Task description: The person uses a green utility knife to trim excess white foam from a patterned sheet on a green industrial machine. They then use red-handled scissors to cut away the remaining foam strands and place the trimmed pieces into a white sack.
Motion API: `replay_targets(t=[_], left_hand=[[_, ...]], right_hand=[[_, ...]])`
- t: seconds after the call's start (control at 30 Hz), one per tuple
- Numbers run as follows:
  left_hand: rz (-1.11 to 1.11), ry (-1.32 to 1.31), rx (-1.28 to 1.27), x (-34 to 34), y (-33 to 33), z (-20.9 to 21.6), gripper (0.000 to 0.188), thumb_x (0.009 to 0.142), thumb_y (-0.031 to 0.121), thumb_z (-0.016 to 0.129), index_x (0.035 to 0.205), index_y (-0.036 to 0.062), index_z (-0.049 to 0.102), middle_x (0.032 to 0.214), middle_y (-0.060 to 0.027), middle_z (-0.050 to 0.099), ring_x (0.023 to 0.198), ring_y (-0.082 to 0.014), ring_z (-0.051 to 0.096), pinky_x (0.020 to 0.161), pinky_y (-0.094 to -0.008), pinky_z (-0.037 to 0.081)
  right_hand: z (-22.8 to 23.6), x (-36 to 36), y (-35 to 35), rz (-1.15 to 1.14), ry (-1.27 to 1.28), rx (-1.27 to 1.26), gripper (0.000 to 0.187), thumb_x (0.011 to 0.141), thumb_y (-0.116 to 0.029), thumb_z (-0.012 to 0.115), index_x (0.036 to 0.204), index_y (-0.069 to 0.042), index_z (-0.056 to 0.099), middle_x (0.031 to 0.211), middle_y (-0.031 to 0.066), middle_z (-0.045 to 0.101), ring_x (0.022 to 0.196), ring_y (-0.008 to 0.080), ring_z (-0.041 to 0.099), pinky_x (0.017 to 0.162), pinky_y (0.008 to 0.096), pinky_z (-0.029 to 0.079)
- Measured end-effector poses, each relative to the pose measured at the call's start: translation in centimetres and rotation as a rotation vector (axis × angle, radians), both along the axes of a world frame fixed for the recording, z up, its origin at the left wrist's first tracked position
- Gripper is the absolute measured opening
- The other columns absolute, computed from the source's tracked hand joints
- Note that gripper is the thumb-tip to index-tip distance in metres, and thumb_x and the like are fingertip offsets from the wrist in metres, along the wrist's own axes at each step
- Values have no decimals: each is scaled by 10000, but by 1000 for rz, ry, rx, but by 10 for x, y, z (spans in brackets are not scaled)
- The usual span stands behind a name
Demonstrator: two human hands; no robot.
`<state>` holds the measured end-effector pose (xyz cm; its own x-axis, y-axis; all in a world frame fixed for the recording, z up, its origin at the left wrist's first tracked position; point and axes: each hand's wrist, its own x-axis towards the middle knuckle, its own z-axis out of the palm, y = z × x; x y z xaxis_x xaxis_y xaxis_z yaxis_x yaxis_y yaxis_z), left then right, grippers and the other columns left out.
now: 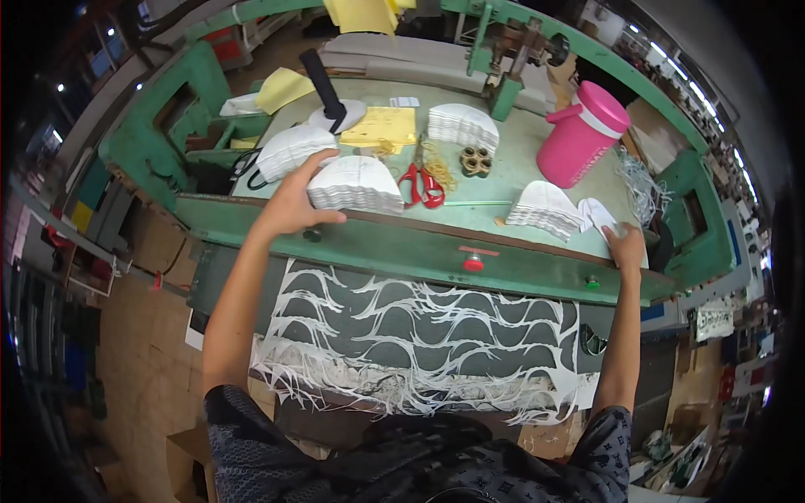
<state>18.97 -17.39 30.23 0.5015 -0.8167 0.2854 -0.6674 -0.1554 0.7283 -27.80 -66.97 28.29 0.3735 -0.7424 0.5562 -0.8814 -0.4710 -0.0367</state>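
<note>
My left hand (295,199) is closed round the left end of a stack of white half-moon cut pieces (359,186), thumb low in front and index finger along the top. The stack stands near the front edge of the green table. At the right, my right hand (625,246) has its fingers on a loose white cut piece (597,216); its fingertips are partly hidden. Just left of that piece stands another white stack (545,211). Two more stacks are farther back, one behind my left hand (293,151) and one at the middle (464,126).
Red-handled scissors (422,186), brown rolls (475,162), yellow sheets (380,127) and a pink jug (584,136) stand or lie on the table (478,189). A red button (474,262) and a green button (593,283) sit on the front beam. White cut-out scrap webbing (419,323) lies below.
</note>
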Motion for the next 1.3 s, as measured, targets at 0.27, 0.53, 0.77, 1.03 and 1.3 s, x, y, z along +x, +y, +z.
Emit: replay_targets(t=[0.27, 0.53, 0.77, 1.03, 1.3], left_hand=[[22, 81, -128, 17, -1, -41, 910, 585, 115, 945, 1403, 53, 550, 1313, -158, 646, 1223, -265, 608, 1052, -361, 456], [39, -37, -220, -6, -12, -38, 1002, 675, 108, 894, 1523, 60, 363, 1239, -217, 669, 1161, -275, 654, 991, -385, 498], [70, 21, -459, -17, -17, -32, 1010, 669, 109, 890, 1518, 60, 345, 1220, -218, 668, 1154, -264, 656, 996, -376, 504], [-74, 28, -286, 0, -127, 3, 864, 629, 189, 925, 1377, 25, 526, 1256, -137, 651, 1148, -251, 620, 1007, -369, 482], [-172, 359, -289, 15, -163, -61, 734, 723, 132, 894, 1344, 4, 523, 1068, -156, 742, 954, -232, 728, 828, -342, 568]], right_hand=[[27, 208, 249, 1034, -423, 436, 527, 777, -201, 832, 1226, -7, 638, 1085, 169, 712, 992, 325, 695, 878, 433, 542], [-20, 309, 309, 900, -239, 438, 663, 718, -264, 874, 1302, -72, 626, 948, 164, 716, 964, 315, 637, 897, 472, 345], [10, 298, 301, 1037, -477, 474, 554, 666, -182, 877, 1185, -86, 709, 917, 186, 729, 930, 345, 680, 872, 469, 452], [40, 289, 216, 843, -390, 505, 603, 660, -133, 898, 1205, 0, 679, 1060, 211, 739, 1003, 364, 715, 896, 417, 549], [-7, 277, 226, 532, -572, 576, 674, 603, -159, 938, 1194, 0, 655, 1015, 229, 736, 972, 394, 711, 848, 440, 553]])
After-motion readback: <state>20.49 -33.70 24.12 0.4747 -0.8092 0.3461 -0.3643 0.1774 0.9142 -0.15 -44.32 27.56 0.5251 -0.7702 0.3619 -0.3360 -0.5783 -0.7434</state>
